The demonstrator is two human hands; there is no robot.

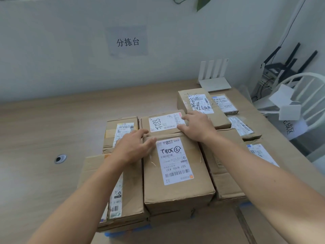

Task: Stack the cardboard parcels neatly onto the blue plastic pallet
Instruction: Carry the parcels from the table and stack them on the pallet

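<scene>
Wooden table [44, 124] by white wall [52, 50], left hand [134, 148] and right hand [197, 126] flat, unclenched, on parcels [177, 189]

Parcel sorting office, wall sign [128, 42], labelled parcels [175, 171]

Parcels [177, 192]: brown cardboard noted, matt, creased at edges. Labels [175, 161]: white paper, smooth; clear glossy tape [152, 162] seen beside the middle one. Surface [44, 129]: pale wood-grain finish, matt, smooth. Router [214, 83]: white plastic, matt. Grommet [60, 158]: shiny metal-look ring recorded.
</scene>
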